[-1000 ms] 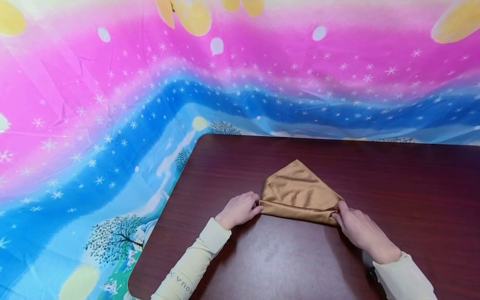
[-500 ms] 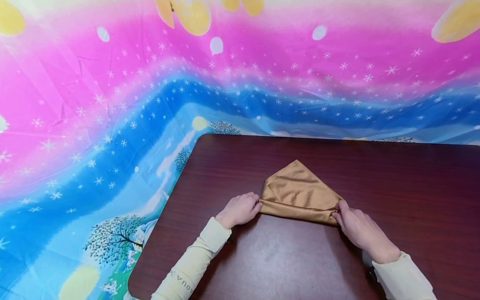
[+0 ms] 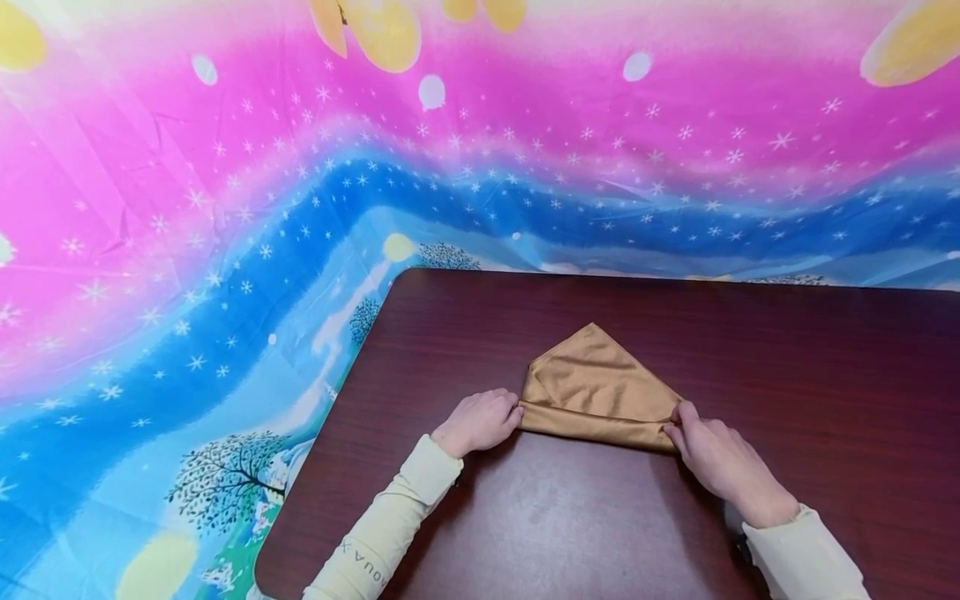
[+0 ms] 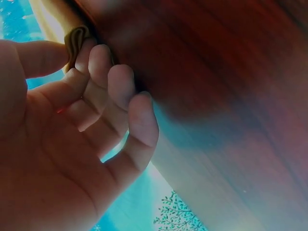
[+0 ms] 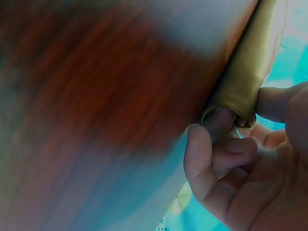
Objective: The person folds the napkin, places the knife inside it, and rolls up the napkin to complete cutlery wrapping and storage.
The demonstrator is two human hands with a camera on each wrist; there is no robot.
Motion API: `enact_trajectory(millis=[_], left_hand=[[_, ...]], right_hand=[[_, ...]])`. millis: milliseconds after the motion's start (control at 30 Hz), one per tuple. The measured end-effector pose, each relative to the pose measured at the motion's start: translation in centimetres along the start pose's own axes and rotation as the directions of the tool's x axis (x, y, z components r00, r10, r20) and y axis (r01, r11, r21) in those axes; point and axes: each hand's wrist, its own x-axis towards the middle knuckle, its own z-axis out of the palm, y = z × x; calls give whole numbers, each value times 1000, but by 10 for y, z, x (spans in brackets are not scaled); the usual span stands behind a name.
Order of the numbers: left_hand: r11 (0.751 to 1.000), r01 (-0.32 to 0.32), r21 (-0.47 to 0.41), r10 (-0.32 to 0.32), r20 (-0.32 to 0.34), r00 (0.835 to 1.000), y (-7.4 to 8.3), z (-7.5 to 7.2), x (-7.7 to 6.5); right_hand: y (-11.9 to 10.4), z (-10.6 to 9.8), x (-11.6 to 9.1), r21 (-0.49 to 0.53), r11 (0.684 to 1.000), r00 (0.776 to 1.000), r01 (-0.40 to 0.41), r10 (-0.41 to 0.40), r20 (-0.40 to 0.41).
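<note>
A shiny golden-brown cloth (image 3: 600, 379) lies on the dark wooden table, its far side coming to a point. Along the near side the fabric is turned over into a flat band (image 3: 600, 423). My left hand (image 3: 483, 419) pinches the band's left end; in the left wrist view, the cloth's layered end (image 4: 77, 41) sits between thumb and index finger, the other fingers curling loosely below. At the opposite end, my right hand (image 3: 723, 458) pinches the band's right corner. The right wrist view shows that hand's thumb (image 5: 274, 103) on the cloth and a fingertip tucked under its edge.
The reddish-brown table (image 3: 825, 375) has a rounded far-left corner and its left edge runs down toward me. Behind and to the left hangs a pink and blue printed fabric backdrop (image 3: 300, 208) with snowflakes and trees.
Both hands keep their hold on the band's ends. The cloth's far point has shifted very slightly toward me; otherwise the scene is almost the same.
</note>
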Motion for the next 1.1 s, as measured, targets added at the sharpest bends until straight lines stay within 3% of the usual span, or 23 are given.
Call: enact_trajectory(millis=[233,533,1100], left_hand=[[1000,1,-18,-1,8,1000,1,-3,0],[1000,6,-10,-6,4,1000,1,-2,2],[992,75,-106,-75,4,997,0,-4,7]], right_hand=[[0,0,0,11,1000,1000,-9,9,17],[0,0,1,8,1000,999,-20,21,-27],[0,-4,4,29,993,993,-113,113,30]])
